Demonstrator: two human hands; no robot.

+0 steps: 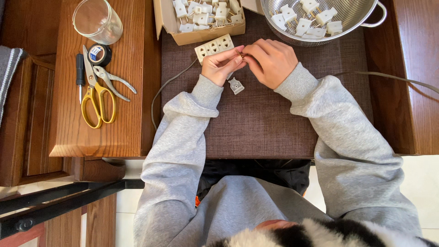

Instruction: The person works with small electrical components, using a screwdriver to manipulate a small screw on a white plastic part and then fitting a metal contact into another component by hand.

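Your left hand (pixel 221 65) and right hand (pixel 270 61) are close together, fingertips pinching a thin wire end (pixel 241 55) between them over the brown mat (pixel 256 119). A white plug (pixel 236 85) lies just below your left hand. The white power strip (pixel 213 47) sits just above it.

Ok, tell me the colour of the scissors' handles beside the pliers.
Yellow handles, clearest in the head view.
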